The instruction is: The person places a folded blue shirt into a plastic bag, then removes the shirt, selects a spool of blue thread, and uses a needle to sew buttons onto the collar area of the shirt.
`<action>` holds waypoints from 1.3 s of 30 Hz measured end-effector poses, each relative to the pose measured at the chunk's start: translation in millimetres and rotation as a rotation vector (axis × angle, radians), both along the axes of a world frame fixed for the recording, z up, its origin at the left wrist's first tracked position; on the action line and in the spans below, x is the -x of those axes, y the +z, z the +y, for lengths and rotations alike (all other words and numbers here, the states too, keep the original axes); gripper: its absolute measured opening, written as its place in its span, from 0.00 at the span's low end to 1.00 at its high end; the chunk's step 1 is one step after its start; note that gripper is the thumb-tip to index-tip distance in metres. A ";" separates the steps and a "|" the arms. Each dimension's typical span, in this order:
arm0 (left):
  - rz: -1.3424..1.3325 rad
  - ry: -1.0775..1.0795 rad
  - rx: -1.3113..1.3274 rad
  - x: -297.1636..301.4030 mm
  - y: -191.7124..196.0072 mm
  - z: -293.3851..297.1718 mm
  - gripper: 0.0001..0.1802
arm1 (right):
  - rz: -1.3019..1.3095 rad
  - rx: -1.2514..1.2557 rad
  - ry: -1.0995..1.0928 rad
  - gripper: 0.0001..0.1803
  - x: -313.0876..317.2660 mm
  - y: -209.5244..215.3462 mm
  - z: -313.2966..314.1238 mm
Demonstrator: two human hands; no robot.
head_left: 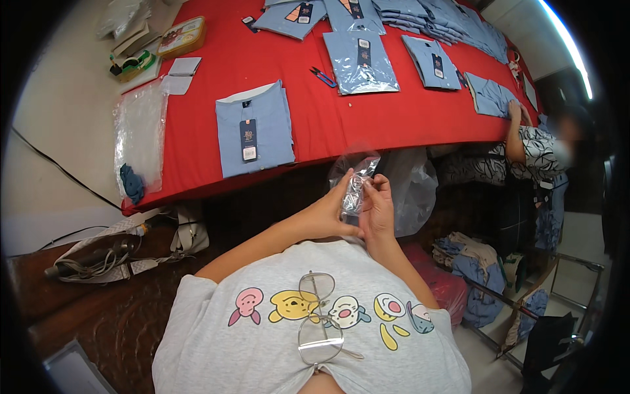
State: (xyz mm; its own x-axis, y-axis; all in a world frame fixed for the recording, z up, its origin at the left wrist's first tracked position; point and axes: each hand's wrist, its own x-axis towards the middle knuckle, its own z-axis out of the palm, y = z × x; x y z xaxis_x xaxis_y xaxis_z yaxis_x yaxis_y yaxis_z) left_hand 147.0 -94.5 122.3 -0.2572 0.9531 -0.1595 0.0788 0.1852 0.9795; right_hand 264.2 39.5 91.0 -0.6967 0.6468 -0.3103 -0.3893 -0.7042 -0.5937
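Both my hands hold a crumpled clear plastic bag [354, 180] in front of my chest, below the table's near edge. My left hand [328, 211] pinches its left side and my right hand [376, 209] grips its right side. On the red table [315, 125] just ahead lies a folded light blue shirt [254, 128] with a hang tag on it, unbagged. Farther back a similar blue shirt inside a clear bag [360, 61] lies flat.
Several more folded blue shirts [433, 20] cover the table's far side. Small blue snips [323, 77] lie mid-table. A stack of clear bags [139, 134] sits at the left edge. Another person [535, 148] works at the right end. A larger clear plastic bag [412, 187] hangs under the table.
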 end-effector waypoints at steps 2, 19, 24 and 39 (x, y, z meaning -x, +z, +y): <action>0.106 0.113 -0.007 2.7 -6.5 1.5 0.63 | -0.002 -0.059 0.004 0.10 1.9 4.3 -3.5; 0.226 0.095 -0.127 33.3 -19.4 -31.3 0.44 | -0.428 -1.820 0.666 0.11 13.7 76.4 44.2; -0.157 0.245 -0.102 29.8 -25.7 -35.6 0.37 | -0.446 -1.551 0.763 0.14 17.7 70.6 27.6; -0.390 0.339 -0.083 31.1 -40.1 -23.1 0.28 | -0.414 -1.342 0.611 0.08 28.6 54.1 -3.3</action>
